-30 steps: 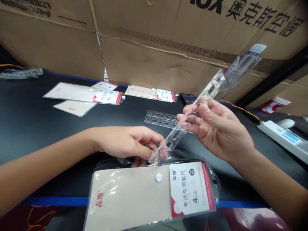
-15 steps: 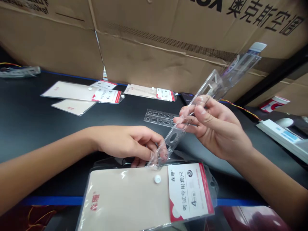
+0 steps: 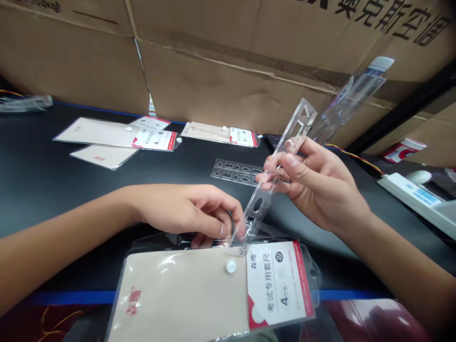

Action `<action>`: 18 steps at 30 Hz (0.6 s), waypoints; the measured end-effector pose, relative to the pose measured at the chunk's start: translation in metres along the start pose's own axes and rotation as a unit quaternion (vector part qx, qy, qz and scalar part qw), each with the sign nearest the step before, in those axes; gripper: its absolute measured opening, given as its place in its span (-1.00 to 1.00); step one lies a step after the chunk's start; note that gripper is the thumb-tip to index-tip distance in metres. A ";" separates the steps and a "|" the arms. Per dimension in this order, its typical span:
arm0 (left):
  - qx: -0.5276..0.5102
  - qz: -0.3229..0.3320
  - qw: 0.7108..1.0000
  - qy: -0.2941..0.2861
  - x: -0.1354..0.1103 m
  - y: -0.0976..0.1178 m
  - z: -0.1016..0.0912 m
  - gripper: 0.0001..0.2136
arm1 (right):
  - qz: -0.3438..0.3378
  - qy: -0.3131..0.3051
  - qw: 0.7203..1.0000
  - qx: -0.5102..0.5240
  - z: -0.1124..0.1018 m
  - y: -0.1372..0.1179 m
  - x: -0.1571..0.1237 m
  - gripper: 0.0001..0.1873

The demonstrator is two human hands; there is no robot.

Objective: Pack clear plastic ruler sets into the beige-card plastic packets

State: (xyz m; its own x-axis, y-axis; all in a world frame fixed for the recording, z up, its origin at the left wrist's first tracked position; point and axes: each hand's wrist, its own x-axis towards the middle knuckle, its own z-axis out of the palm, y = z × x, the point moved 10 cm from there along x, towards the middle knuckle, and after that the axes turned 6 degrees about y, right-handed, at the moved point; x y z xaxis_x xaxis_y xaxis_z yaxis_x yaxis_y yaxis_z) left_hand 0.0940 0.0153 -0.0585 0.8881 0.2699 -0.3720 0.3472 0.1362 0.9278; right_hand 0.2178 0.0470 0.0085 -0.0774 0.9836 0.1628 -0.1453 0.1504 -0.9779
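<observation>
On the black bench, just above the kraft-backed clear pouch, the left hand curls at the lower end of a clear plastic stencil ruler, its grip unclear, while the right hand pinches the ruler higher up between thumb and fingers.

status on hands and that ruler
Right hand pinching clear stencil ruler. Left hand at its lower end, by plastic pouch.

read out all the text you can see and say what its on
"考试专用套尺": white label of the ruler packet
"4" and "20": same label, the "20" in a dark circle
"奥克斯空调": cardboard carton
The red mark on the tan card and the label's small print: too small or blurred to read
</observation>
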 end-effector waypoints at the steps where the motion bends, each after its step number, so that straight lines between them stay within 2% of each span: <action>1: 0.001 0.000 1.000 0.001 0.000 0.000 0.000 -0.84 | 0.001 -0.001 1.000 0.000 0.000 0.000 0.000 -0.68; 6: 0.007 -0.007 1.000 0.009 0.000 -0.001 0.000 -0.83 | -0.004 0.006 1.000 0.009 -0.001 -0.001 0.001 -0.65; 12: 0.032 -0.012 0.999 0.019 -0.001 0.000 -0.001 -0.81 | -0.038 0.009 0.999 0.019 -0.004 -0.009 0.001 -0.75; 18: 0.064 -0.001 0.998 0.021 -0.001 0.000 -0.003 -0.76 | -0.019 0.029 0.999 -0.001 -0.005 -0.006 0.001 -0.66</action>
State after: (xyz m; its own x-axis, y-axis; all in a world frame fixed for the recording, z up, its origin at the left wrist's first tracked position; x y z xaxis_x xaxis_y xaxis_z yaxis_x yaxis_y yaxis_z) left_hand 0.0923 0.0178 -0.0578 0.8749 0.3090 -0.3729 0.3876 0.0149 0.9217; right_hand 0.2238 0.0473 0.0135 -0.0137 0.9814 0.1916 -0.1442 0.1877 -0.9716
